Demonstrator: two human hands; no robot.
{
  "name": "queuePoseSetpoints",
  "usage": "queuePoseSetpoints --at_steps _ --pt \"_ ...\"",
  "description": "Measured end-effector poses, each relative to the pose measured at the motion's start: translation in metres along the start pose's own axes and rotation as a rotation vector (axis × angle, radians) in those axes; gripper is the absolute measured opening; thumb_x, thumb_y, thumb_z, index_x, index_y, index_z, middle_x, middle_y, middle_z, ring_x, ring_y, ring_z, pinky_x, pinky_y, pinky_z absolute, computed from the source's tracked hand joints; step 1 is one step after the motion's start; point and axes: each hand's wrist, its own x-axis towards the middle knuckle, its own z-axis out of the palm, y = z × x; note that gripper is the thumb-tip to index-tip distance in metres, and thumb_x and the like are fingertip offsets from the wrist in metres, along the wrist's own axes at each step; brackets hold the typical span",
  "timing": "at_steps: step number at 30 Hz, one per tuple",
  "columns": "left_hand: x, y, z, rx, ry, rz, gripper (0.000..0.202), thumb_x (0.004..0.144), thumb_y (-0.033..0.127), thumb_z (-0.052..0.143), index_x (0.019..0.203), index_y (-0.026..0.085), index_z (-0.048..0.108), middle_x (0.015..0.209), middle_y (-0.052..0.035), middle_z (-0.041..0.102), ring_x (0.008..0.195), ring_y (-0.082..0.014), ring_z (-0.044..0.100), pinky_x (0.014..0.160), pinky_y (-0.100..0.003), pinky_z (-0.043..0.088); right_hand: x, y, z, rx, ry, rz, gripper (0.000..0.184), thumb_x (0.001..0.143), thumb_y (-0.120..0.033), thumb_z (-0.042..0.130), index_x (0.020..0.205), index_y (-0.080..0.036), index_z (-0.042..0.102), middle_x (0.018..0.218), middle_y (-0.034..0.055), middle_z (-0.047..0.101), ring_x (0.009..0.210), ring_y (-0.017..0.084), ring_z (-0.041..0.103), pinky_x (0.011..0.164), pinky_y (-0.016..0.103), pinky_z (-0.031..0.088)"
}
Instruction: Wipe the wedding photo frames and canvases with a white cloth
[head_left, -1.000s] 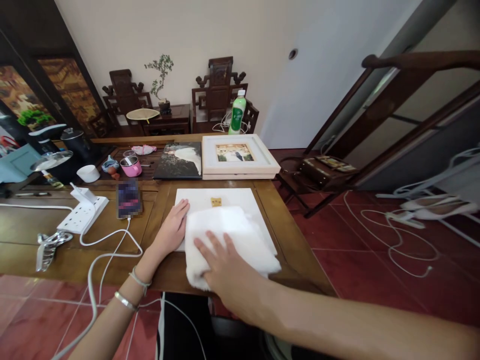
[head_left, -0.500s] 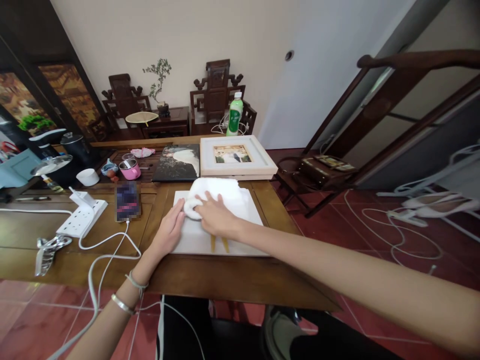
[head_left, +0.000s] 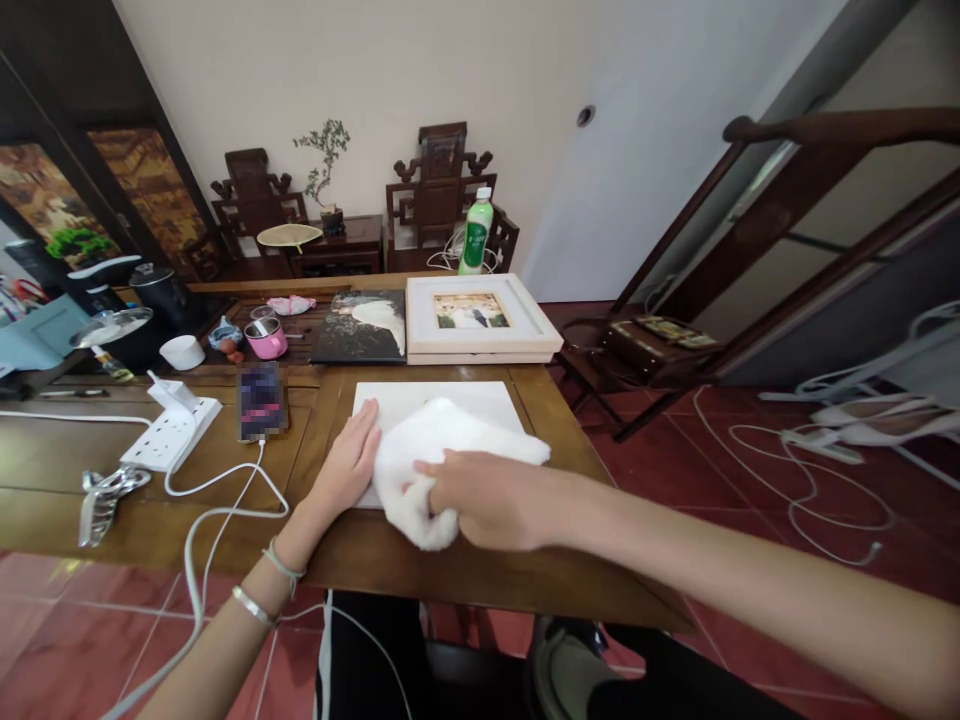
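A white, fluffy cloth [head_left: 450, 430] lies bunched over a flat white board [head_left: 480, 392] near the front edge of the wooden table. My right hand [head_left: 487, 495] grips the cloth by its near side, and a fold of it curls over the table's front edge strip. At the board's left edge rests my left hand [head_left: 352, 450], fingers stretched out and together, close to the cloth. The cloth covers most of the board's surface, so whatever is on that part is hidden.
Behind the board lie a framed picture [head_left: 480, 318] and a dark picture panel [head_left: 360, 328]. A green bottle [head_left: 475, 235] stands beyond them. To the left are a phone [head_left: 262, 402], a power strip [head_left: 172, 430] with cables, a claw clip [head_left: 109, 500] and a pink cup [head_left: 266, 340].
My right hand has drawn the cloth toward me, from the board's far part to its near edge. The left hand stays at the board's left edge.
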Motion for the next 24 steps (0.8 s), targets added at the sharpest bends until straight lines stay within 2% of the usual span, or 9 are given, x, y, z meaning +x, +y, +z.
queuePoseSetpoints --at_steps 2,4,8,12,15,19,24 --pt "0.001 0.000 0.001 0.036 -0.049 0.002 0.053 0.096 0.039 0.029 0.138 0.010 0.044 0.147 -0.0137 0.039 0.140 -0.0223 0.031 0.117 -0.044 0.020 0.003 0.017 -0.010 0.032 0.049 0.113 0.032 0.066 -0.002 0.045 0.080 -0.019 0.068 0.094 0.0078 0.071 0.095 0.026 0.063 0.078 0.032 0.043" --pt "0.002 0.001 0.002 0.058 -0.067 0.010 0.051 0.096 0.036 0.029 0.136 0.010 0.047 0.146 -0.0138 0.041 0.139 -0.0231 0.032 0.117 -0.046 0.020 0.013 0.035 -0.019 0.018 0.124 0.204 0.030 0.066 -0.004 0.045 0.080 -0.017 0.068 0.088 0.0086 0.070 0.082 0.023 0.063 0.070 0.028 0.041" --pt "0.003 0.000 0.003 0.084 -0.061 0.015 0.048 0.096 0.034 0.031 0.131 0.009 0.053 0.143 -0.0149 0.045 0.137 -0.0249 0.035 0.116 -0.048 0.021 0.049 0.057 -0.036 -0.011 0.213 0.263 0.030 0.070 -0.005 0.040 0.082 -0.014 0.067 0.083 0.0092 0.070 0.078 0.022 0.061 0.065 0.026 0.037" --pt "0.003 -0.001 0.003 0.103 -0.043 0.039 0.044 0.094 0.031 0.036 0.128 0.010 0.055 0.140 -0.0150 0.049 0.134 -0.0263 0.040 0.115 -0.049 0.023 0.093 0.054 -0.050 -0.004 0.242 0.232 0.026 0.080 -0.012 0.041 0.083 -0.015 0.066 0.095 0.0078 0.070 0.082 0.021 0.059 0.066 0.026 0.035" --pt "0.003 -0.001 0.001 0.101 -0.039 0.063 0.042 0.092 0.029 0.042 0.126 0.010 0.057 0.136 -0.0152 0.053 0.131 -0.0268 0.044 0.115 -0.049 0.024 0.112 0.045 -0.055 -0.001 0.226 0.206 0.021 0.079 -0.013 0.046 0.081 -0.017 0.066 0.096 0.0065 0.071 0.081 0.020 0.059 0.064 0.025 0.035" --pt "0.002 -0.003 0.001 0.097 -0.046 0.071 0.043 0.090 0.027 0.043 0.128 0.009 0.055 0.138 -0.0153 0.051 0.132 -0.0267 0.043 0.115 -0.048 0.024 0.109 0.045 -0.056 -0.003 0.208 0.229 0.020 0.079 -0.014 0.046 0.081 -0.015 0.066 0.094 0.0091 0.070 0.079 0.021 0.059 0.063 0.027 0.034" --pt "0.001 -0.004 0.002 0.108 -0.062 0.052 0.046 0.090 0.028 0.042 0.131 0.010 0.052 0.143 -0.0156 0.045 0.136 -0.0256 0.037 0.116 -0.048 0.022 0.067 0.072 -0.051 0.024 0.188 0.303 0.025 0.077 -0.013 0.044 0.085 -0.013 0.067 0.094 0.0108 0.070 0.081 0.022 0.061 0.066 0.027 0.038"
